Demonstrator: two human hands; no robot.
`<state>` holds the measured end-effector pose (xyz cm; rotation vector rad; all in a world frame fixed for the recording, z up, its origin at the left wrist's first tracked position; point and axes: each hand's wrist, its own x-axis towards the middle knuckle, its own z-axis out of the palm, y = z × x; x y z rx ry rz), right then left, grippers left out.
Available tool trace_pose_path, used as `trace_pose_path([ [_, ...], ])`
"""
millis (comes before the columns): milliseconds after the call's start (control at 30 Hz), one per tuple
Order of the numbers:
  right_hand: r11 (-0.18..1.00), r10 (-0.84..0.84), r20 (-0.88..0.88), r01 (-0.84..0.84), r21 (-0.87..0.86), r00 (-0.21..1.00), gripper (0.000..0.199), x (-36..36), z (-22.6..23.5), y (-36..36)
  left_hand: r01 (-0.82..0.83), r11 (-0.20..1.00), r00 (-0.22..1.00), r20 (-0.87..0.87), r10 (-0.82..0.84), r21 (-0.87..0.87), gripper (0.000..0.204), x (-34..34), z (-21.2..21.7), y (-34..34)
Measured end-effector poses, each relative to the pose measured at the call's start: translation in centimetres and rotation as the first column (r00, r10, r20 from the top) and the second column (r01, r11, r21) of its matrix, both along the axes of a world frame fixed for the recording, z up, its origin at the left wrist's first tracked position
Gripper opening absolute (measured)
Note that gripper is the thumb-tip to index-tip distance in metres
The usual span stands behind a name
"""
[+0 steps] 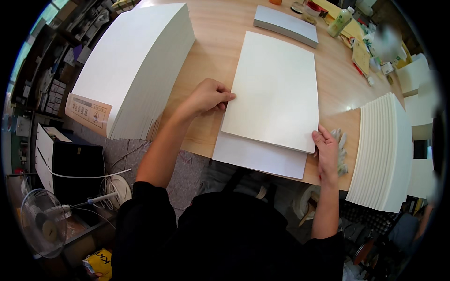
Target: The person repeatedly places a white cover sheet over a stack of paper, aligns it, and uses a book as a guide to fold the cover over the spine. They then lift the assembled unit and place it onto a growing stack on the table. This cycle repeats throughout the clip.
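A cream-white sheaf of paper (276,89), thin and with a plain top, lies tilted slightly in front of me. My left hand (213,97) pinches its left edge between thumb and bent fingers. At its near right corner, my right hand (326,152) is closed, thumb on top and the other fingers partly hidden beneath. Under the sheaf's near edge shows white paper (260,157) that reaches the table's front edge. Close to my right hand lies a pale crumpled glove (341,150).
A tall paper stack (136,61) stands at the left, with a brown printed sheet (89,112) at its near end. Layered booklets (382,154) are piled at the right. Farther back are a low paper stack (286,27), a bottle (341,22) and clutter. A fan (44,222) stands lower left.
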<state>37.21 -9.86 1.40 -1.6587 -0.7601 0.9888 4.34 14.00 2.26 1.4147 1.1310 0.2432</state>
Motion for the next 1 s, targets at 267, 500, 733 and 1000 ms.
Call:
trace_pose_path([
  [267,0.998,-0.035,0.066,0.039,-0.056,0.997,0.045,-0.8,0.5,0.1,0.001,0.961,0.994,-0.109,0.030,0.277,0.020,-1.1,1.3,-2.3],
  [500,0.999,-0.030,0.193,0.032,-0.008,0.981,0.033,0.5,-1.1,-0.4,0.045,0.625,0.991,-0.113,0.069,0.779,0.038,-4.4,-2.4,-11.8],
  [733,0.992,-0.024,0.521,-0.044,0.117,0.853,0.027,-0.2,-1.2,-0.7,0.001,0.642,0.990,-0.092,0.107,0.767,0.048,-3.6,-2.5,-13.4],
  [1000,0.991,-0.032,0.622,-0.056,0.122,0.783,0.023,-0.5,-1.1,-0.6,0.042,0.604,0.989,-0.120,0.090,0.796,0.048,-3.8,-2.5,-13.3],
])
